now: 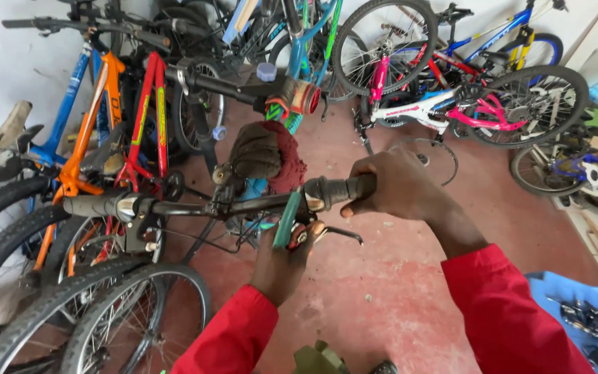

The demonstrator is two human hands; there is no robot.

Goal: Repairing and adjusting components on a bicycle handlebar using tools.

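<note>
Red sleeves framed both arms reaching to the handlebar (243,205). Right hand (396,185) was clamped over its right-end grip (337,190), knuckles up. Just below the bar, left hand (282,260) was closed around a green-handled tool (288,220), held upright.

Dusty red-painted concrete floor (382,291), scattered with small pale specks. Standing on it: a row of parked bicycles (105,138) along the upper left and top of the frame. Lower right: blue cloth (555,291) bearing loose metal parts (590,322).
</note>
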